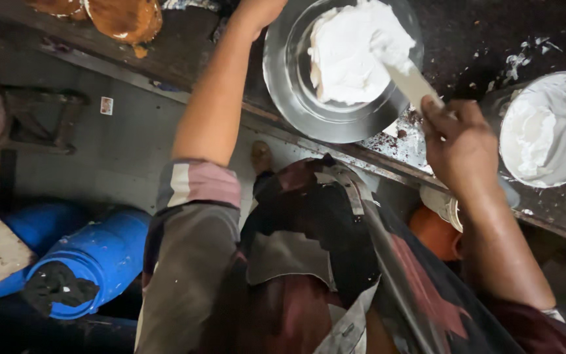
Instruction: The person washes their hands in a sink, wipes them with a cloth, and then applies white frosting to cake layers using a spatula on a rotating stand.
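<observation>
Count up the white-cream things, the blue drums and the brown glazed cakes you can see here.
White-cream things: 3 — cream-covered cake on round steel plate, cream-smeared spatula in the right hand, white cream-filled bowl
Blue plastic drums: 2
Brown glazed cakes: 2
Total: 7

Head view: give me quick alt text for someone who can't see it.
The right hand holds a flat spatula against a white-frosted cake on a round metal plate, while the left hand reaches to the plate's far rim. A bowl of white cream sits on the dark worktop to the right.
</observation>
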